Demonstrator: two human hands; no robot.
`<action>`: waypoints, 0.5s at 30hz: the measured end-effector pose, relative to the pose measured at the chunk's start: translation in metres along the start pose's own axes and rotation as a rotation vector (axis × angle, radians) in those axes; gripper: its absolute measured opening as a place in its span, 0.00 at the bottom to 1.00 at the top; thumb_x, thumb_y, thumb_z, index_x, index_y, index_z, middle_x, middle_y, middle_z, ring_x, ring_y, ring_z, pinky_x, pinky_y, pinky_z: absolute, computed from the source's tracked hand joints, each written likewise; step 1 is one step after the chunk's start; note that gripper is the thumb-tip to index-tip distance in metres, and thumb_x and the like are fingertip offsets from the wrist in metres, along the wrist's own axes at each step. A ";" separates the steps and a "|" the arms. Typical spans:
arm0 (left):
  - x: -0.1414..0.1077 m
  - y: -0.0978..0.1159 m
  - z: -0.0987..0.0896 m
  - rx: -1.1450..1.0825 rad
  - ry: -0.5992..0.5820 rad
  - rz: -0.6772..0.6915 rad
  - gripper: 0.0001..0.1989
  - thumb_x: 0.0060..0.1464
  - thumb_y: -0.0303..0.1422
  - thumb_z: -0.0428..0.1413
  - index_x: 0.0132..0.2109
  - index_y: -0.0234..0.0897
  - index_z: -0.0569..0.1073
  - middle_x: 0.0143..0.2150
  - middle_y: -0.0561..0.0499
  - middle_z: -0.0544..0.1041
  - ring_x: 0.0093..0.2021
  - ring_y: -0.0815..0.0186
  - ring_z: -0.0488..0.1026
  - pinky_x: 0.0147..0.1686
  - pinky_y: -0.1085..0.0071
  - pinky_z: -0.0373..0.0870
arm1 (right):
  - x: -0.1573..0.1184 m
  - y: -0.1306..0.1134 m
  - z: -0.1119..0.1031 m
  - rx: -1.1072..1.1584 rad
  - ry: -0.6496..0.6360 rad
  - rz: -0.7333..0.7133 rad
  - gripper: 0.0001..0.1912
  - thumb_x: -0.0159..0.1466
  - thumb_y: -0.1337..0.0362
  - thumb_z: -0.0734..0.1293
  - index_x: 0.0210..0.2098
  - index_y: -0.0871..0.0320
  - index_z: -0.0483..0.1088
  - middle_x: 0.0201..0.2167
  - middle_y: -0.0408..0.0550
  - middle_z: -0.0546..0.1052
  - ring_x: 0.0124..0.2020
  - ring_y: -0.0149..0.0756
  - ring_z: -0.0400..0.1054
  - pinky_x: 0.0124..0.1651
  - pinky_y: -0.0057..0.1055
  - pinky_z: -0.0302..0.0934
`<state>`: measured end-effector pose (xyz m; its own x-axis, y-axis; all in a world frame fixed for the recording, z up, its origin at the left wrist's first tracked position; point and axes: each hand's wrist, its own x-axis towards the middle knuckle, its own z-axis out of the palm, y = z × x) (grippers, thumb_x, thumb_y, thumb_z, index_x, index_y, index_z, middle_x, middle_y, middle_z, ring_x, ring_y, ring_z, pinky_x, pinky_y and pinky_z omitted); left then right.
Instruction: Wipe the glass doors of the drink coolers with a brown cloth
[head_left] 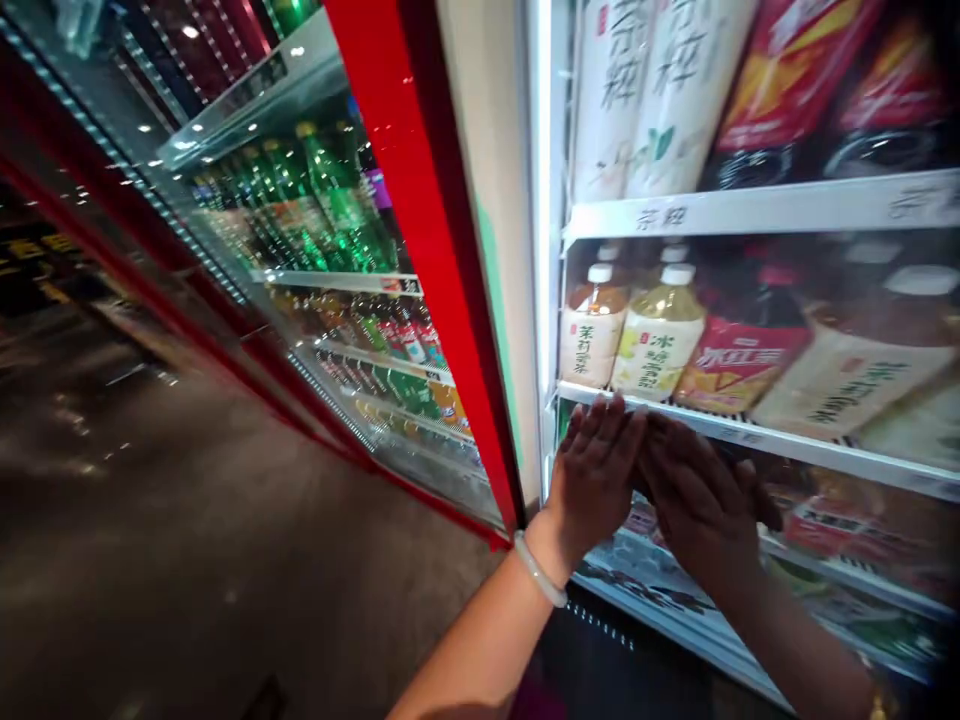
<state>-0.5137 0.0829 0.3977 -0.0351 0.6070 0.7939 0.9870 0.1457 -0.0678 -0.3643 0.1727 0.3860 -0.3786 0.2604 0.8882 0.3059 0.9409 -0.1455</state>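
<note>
My left hand (596,465), with a pale bangle (538,570) on its wrist, is held up at the lit drinks cooler. Its fingers are stretched out and point upward. My right hand (697,490), in darker light, is beside it with its fingers extended toward the upper left; the two meet or overlap at the fingers. Both seem to lie flat against the cooler's glass door, though contact is hard to confirm. Neither hand holds anything visible. Just above them, behind the glass, stand a white-capped tea bottle (594,330), a yellowish drink bottle (660,335) and a red-labelled bottle (742,355).
To the left stands a second cooler with a red frame (420,220) and green bottles (330,200) on its shelves. A pale panel (487,200) separates the coolers. Dark, shiny floor (225,560) spreads at lower left. Larger bottles (611,100) fill the upper right shelf.
</note>
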 end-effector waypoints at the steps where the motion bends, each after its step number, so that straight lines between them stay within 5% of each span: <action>1: -0.002 -0.008 0.006 -0.027 0.027 0.025 0.32 0.64 0.25 0.47 0.75 0.33 0.62 0.80 0.46 0.54 0.81 0.58 0.43 0.78 0.53 0.53 | 0.002 0.004 0.003 -0.066 -0.006 -0.050 0.27 0.67 0.75 0.69 0.61 0.41 0.75 0.54 0.43 0.82 0.62 0.46 0.74 0.73 0.47 0.58; 4: -0.002 -0.029 0.012 -0.094 0.089 0.088 0.35 0.64 0.24 0.47 0.77 0.33 0.57 0.79 0.44 0.57 0.81 0.58 0.44 0.79 0.53 0.47 | 0.014 -0.003 0.010 -0.198 0.044 -0.122 0.34 0.65 0.77 0.71 0.68 0.47 0.69 0.59 0.49 0.80 0.68 0.49 0.69 0.74 0.52 0.57; 9: -0.003 -0.065 0.006 -0.248 0.159 0.171 0.37 0.67 0.26 0.47 0.79 0.28 0.45 0.79 0.40 0.57 0.82 0.59 0.41 0.79 0.55 0.42 | 0.035 -0.047 0.053 -0.107 0.277 0.013 0.30 0.64 0.74 0.73 0.63 0.49 0.73 0.61 0.52 0.77 0.67 0.46 0.69 0.72 0.48 0.62; 15: -0.011 -0.094 0.003 -0.337 0.065 0.267 0.37 0.69 0.28 0.49 0.79 0.34 0.46 0.77 0.43 0.62 0.82 0.62 0.38 0.79 0.56 0.32 | 0.011 -0.067 0.081 -0.151 0.136 0.076 0.21 0.71 0.70 0.67 0.59 0.44 0.76 0.57 0.46 0.80 0.63 0.40 0.73 0.72 0.47 0.62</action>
<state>-0.6070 0.0645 0.3939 0.2273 0.5367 0.8126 0.9566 -0.2793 -0.0831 -0.4598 0.1306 0.3705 -0.2309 0.2882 0.9293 0.4607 0.8737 -0.1565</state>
